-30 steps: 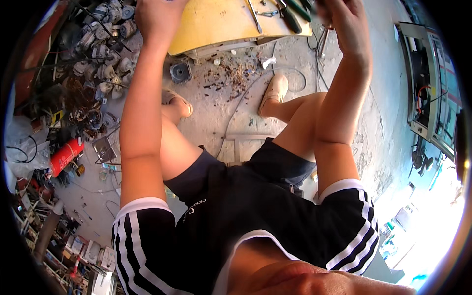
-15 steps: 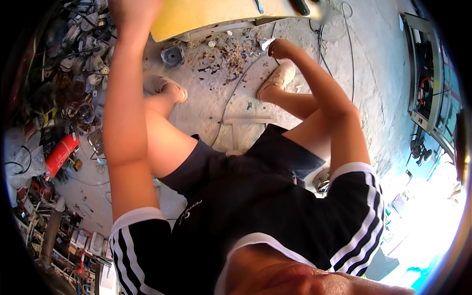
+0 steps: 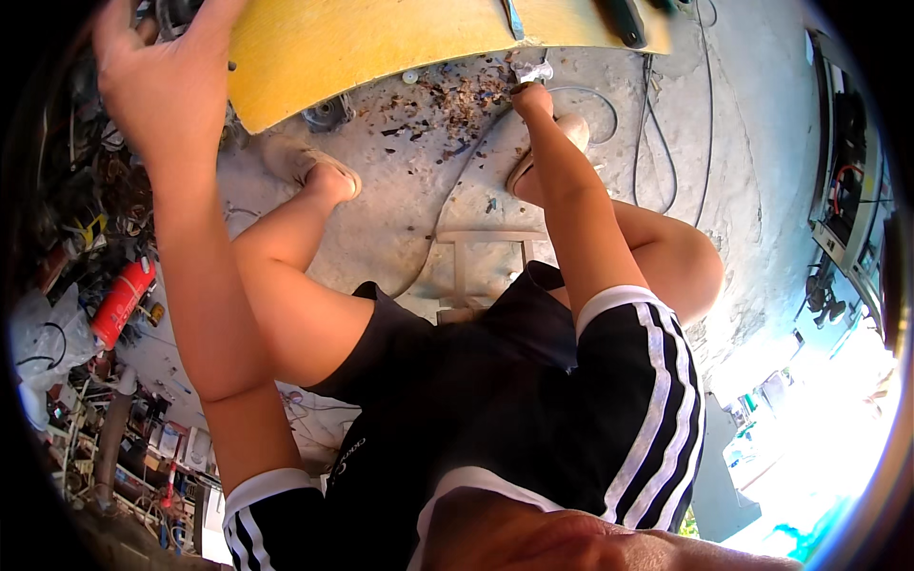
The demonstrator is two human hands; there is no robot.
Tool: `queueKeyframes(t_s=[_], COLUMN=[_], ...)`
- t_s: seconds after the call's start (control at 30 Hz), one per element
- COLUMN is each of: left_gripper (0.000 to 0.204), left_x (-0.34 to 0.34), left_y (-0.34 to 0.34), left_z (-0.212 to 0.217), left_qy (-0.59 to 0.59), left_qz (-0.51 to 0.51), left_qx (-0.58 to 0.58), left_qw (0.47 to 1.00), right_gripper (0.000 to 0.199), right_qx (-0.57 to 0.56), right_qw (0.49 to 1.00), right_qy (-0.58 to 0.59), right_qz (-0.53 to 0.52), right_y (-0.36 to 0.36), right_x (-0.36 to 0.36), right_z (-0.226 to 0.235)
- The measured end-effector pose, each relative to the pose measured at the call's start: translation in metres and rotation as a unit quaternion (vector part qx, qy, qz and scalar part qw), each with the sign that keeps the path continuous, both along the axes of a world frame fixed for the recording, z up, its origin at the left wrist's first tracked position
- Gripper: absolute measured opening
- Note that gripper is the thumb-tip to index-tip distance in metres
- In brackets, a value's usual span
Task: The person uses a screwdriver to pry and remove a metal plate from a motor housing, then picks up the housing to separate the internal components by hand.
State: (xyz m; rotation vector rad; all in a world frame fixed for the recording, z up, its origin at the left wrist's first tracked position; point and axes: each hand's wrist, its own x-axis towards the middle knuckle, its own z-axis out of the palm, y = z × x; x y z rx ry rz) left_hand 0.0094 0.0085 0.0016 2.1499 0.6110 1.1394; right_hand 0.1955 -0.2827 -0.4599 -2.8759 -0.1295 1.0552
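Yellow board point(image 3: 362, 57), smooth-faced, worn along its edge: we are seeing it at twelve o'clock, bearing a slim metal blade point(image 3: 514, 19) and, towards one, a dark rounded handle point(image 3: 625, 23). Crumpled white piece point(image 3: 536, 71), material unclear: showing against the rough grey floor point(image 3: 762, 124) between twelve and one. Brown and dark flakes point(image 3: 466, 103): littering the floor at twelve. Red cylinder point(image 3: 122, 305), glossy: sitting tilted at nine, near a clear, creased plastic bag point(image 3: 52, 328). Left hand point(image 3: 167, 90), ten o'clock: reaching beside the board's left edge, thumb and fingers standing apart, tips running out of view; whether it is holding anything we cannot tell. Right hand point(image 3: 533, 98), between twelve and one: bunching at the white piece's near edge, fingers mostly hidden; whether it is gripping we cannot tell.
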Motion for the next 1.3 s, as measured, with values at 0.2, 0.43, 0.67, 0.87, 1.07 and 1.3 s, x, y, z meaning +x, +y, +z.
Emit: queueKeyframes(t_s=[0.2, 0.43, 0.67, 0.87, 1.07, 1.3], left_gripper=[0.063, 0.064, 0.063, 0.063, 0.061, 0.065], left_x=[-0.014, -0.008, -0.006, -0.003, 0.018, -0.007], left_y=[0.007, 0.004, 0.004, 0.001, -0.003, 0.008], left_z=[0.001, -0.007, -0.002, -0.006, 0.005, 0.008], left_qy=[-0.041, 0.006, 0.008, 0.013, 0.027, 0.053], left_qz=[-0.119, -0.002, -0.032, 0.036, 0.061, 0.109], left_qx=[-0.066, 0.002, -0.029, 0.009, 0.040, 0.014], left_qw=[0.990, 1.000, 0.999, 0.999, 0.997, 0.993], right_gripper=[0.025, 0.031, 0.038, 0.028, 0.042, 0.022], right_qx=[-0.023, -0.047, -0.008, 0.088, 0.117, 0.342], right_qw=[1.000, 0.999, 0.999, 0.992, 0.908, 0.851], right_qy=[-0.019, -0.022, -0.002, -0.017, 0.096, 0.204], right_qz=[0.010, 0.008, -0.031, -0.091, 0.390, 0.342], right_y=[0.009, 0.017, 0.014, 0.020, 0.030, 0.081], right_x=[-0.019, -0.018, -0.009, -0.035, -0.086, -0.107], right_z=[0.020, 0.024, 0.028, 0.059, 0.067, 0.389])
